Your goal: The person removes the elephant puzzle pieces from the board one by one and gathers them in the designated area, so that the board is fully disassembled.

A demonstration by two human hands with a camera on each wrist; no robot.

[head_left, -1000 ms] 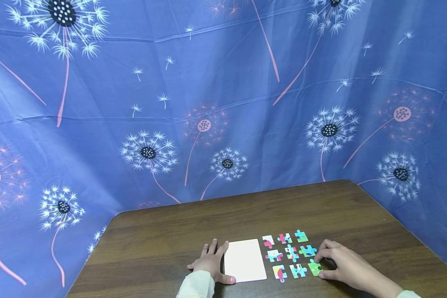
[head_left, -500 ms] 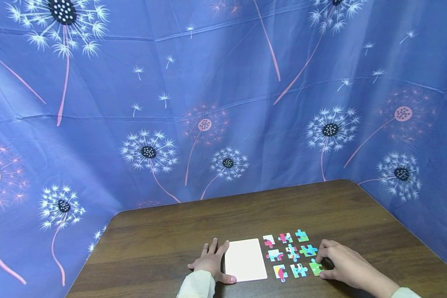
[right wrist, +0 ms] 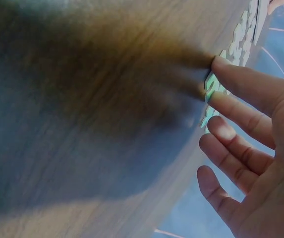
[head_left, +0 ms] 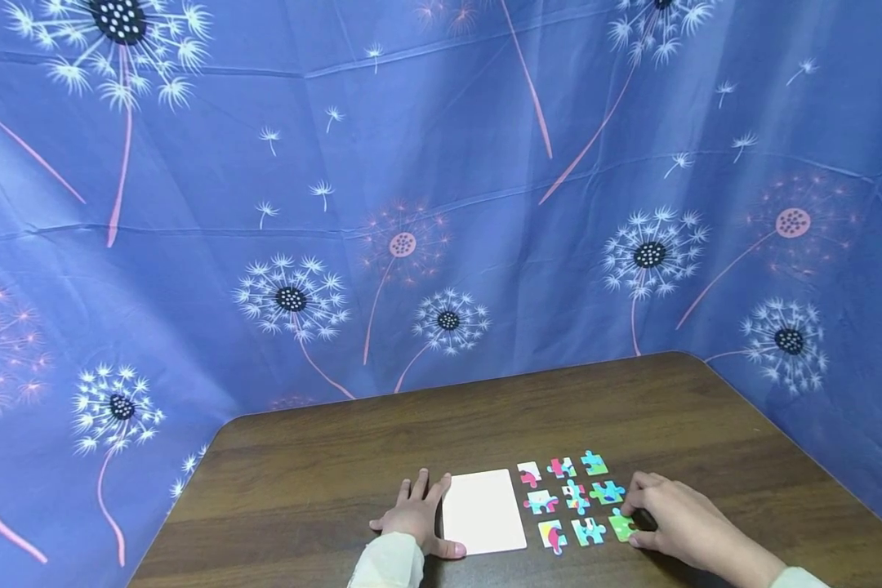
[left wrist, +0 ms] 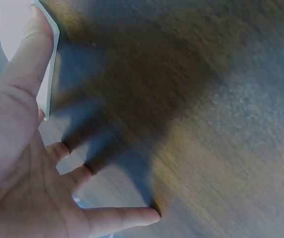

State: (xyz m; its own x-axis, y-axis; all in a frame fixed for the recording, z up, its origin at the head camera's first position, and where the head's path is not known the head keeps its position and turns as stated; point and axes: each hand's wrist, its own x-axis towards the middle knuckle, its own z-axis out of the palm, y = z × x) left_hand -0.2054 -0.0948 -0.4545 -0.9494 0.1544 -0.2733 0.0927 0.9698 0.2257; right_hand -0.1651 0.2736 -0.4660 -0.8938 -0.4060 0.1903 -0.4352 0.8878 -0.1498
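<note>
My left hand [head_left: 412, 521] lies with fingers spread on the table, at the left side of a blank white puzzle board [head_left: 485, 513]. Its thumb [left wrist: 32, 54] rests on the board's near corner, and the other fingertips touch the wood. To the right of the board, my right hand [head_left: 672, 518] pinches a green jigsaw puzzle piece [head_left: 621, 527] by its edges between thumb and index finger. In the right wrist view the remaining fingers [right wrist: 226, 158] curl loosely beside that piece [right wrist: 211, 85], which sits at the table surface.
Several other jigsaw pieces, such as a blue-and-white one [head_left: 588, 532] and a yellow-and-red one [head_left: 551, 535], lie in rows between board and right hand. The brown wooden table [head_left: 323, 474] meets a blue dandelion-print cloth [head_left: 470, 204] behind and at the sides.
</note>
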